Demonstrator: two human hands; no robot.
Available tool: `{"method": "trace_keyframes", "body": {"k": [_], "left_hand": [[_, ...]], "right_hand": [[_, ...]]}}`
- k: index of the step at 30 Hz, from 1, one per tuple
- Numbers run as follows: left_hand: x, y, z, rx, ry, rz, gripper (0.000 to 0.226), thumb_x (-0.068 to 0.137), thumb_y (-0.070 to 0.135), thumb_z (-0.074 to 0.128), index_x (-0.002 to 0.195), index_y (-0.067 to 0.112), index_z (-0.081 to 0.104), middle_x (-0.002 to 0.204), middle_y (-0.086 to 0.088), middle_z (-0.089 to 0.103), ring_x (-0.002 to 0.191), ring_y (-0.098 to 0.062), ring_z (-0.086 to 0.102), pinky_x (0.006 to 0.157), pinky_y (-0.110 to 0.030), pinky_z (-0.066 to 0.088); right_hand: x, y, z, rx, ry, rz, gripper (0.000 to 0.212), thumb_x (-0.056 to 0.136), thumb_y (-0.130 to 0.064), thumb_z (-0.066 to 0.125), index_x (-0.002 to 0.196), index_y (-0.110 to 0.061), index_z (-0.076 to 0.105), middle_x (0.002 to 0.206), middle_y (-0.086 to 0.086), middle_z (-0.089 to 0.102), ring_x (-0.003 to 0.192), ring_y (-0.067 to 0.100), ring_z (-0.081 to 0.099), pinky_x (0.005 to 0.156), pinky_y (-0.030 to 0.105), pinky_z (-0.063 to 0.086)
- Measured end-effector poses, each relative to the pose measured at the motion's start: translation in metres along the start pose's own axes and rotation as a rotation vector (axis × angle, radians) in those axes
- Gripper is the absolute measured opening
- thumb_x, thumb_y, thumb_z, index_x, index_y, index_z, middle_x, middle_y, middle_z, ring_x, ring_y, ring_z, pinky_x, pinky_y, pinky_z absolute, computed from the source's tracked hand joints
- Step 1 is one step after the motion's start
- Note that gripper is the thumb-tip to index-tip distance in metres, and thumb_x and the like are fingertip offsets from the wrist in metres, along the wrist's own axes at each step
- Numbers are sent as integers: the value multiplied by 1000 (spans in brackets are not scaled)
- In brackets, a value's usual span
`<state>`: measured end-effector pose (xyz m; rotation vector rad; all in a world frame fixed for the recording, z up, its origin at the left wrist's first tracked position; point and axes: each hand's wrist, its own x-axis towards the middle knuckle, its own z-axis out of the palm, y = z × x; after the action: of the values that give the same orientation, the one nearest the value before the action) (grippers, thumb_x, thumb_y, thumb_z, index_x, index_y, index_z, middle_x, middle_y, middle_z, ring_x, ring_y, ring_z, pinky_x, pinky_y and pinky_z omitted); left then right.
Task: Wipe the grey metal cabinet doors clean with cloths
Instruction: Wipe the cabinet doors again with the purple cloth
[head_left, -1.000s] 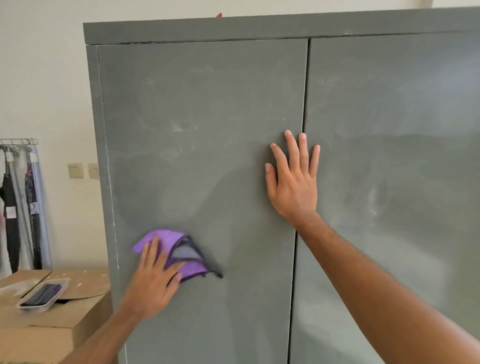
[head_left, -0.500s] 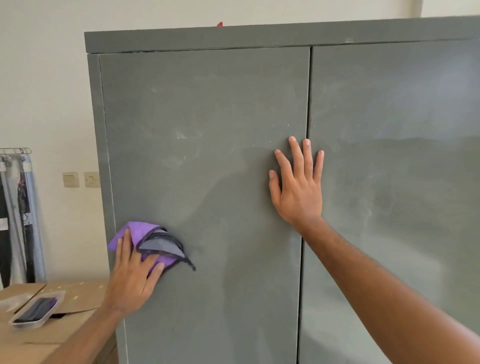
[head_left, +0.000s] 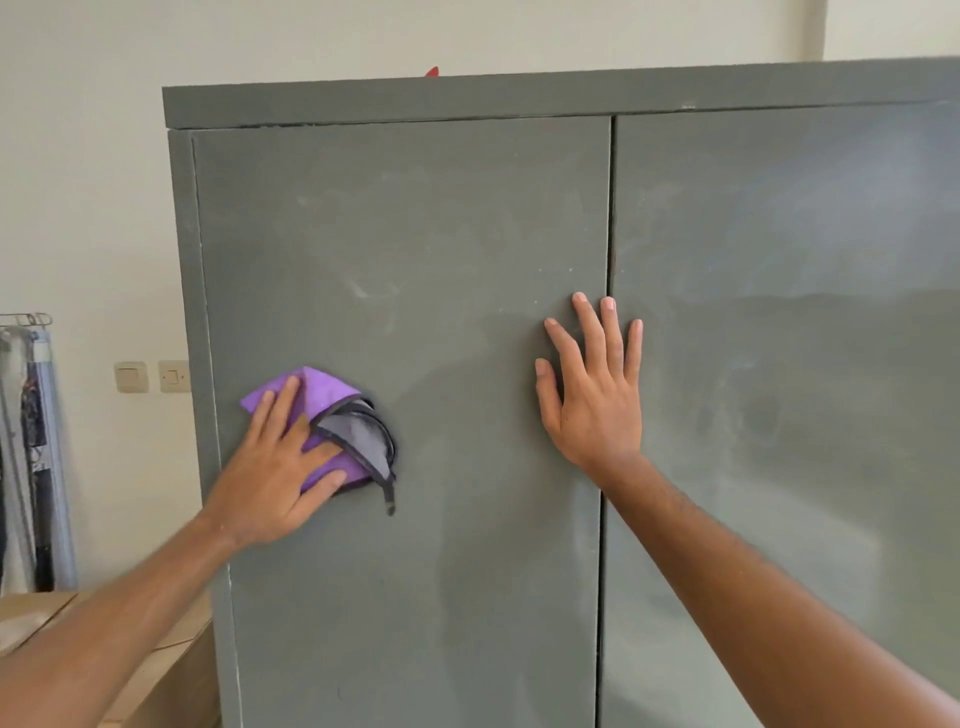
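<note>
— The room?
— A pale wall (head_left: 78, 182) behind a matte grey metal cabinet (head_left: 467, 98); its right door (head_left: 779, 234) looks smeared.
— My hands?
— My left hand (head_left: 270, 478), fingers straight, presses the crumpled purple cloth (head_left: 324, 389) on the cabinet's left door (head_left: 415, 234); my right hand (head_left: 597, 410) rests flat, empty, on its middle seam.

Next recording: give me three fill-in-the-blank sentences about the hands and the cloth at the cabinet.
1. The left hand presses a ____ cloth against the cabinet door.
2. The right hand, flat on the cabinet, holds ____.
3. The number of cloths in view is ____.

Missing words: purple; nothing; one.
</note>
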<state>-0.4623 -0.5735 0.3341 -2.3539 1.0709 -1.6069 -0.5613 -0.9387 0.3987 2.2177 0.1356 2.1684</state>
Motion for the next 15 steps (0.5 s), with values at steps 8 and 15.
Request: {"method": "trace_keyframes", "body": {"k": [8,15], "left_hand": [[159,45,-39,-143,242,-105,59,106,47,37,160,23,39,171,-13,22,158,-46,4,127,-63,6],[117,13,-52,-391,396,-116,44,95,27,54,123,-7,55,145,-25,47,136,-40,46,117,-37,30]], "right_hand": [[43,-68,-18,329,118,-83,27,99,-9,59,122,2,67,134,22,60,124,42,55,110,51,41],[59,-120,28,262,-65,-219,43,103,-15,50,141,5,55,156,29,41,148,45,35,120,53,32]]}}
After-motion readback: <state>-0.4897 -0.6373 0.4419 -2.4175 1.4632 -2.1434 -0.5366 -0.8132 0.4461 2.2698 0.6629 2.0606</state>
